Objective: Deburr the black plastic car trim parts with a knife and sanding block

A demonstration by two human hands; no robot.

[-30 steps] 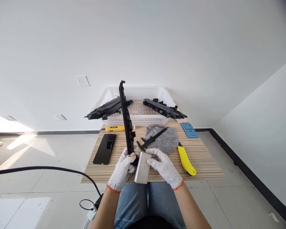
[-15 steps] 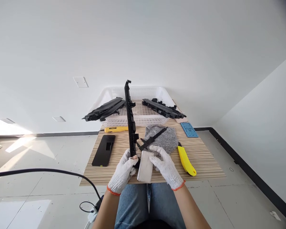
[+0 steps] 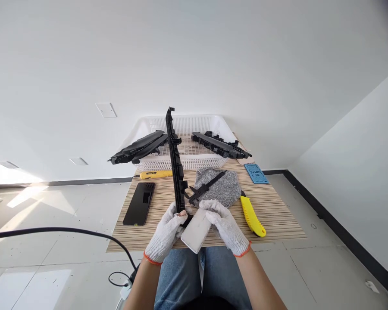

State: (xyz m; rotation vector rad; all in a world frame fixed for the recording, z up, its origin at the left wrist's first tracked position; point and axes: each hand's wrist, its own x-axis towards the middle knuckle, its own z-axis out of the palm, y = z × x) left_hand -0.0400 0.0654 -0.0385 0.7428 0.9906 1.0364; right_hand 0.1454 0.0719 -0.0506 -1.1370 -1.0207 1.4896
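Over the table [image 3: 281,228], left hand [image 3: 164,234] curls around a black strip [image 3: 176,165], right hand [image 3: 225,224] pinches a white block [image 3: 195,232]; work seems unfinished.

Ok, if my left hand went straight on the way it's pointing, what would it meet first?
Beyond the black part it holds, your left hand would probably meet the caliper, ahead and to the right, though it may pass above; depth is unclear from this one view.
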